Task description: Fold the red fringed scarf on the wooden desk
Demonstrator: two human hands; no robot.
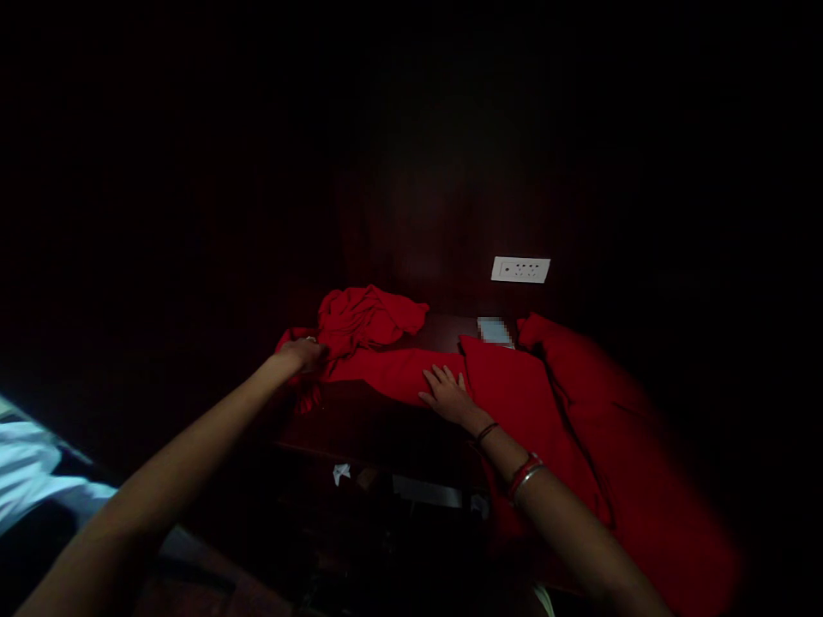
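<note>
A long piece of red cloth [405,373] stretches across a dark shelf or tabletop [360,420]. At its left end my left hand [305,354] is closed around bunched fabric, some of which hangs below the fist. My right hand [447,394] lies on the cloth with its fingers spread, palm down. Behind the left hand sits a crumpled heap of the red fabric [373,317]. Under and beside my right forearm the red material widens into a smooth, flat part [514,394]. Whether it is all one piece, I cannot tell.
Another large red cloth [630,454] drapes at the right. A pale rectangular item [495,332], blurred out, lies at the back near a white wall socket [520,269]. Below the surface, a crumpled white scrap [341,473] shows among dim objects. White fabric [32,471] is at far left.
</note>
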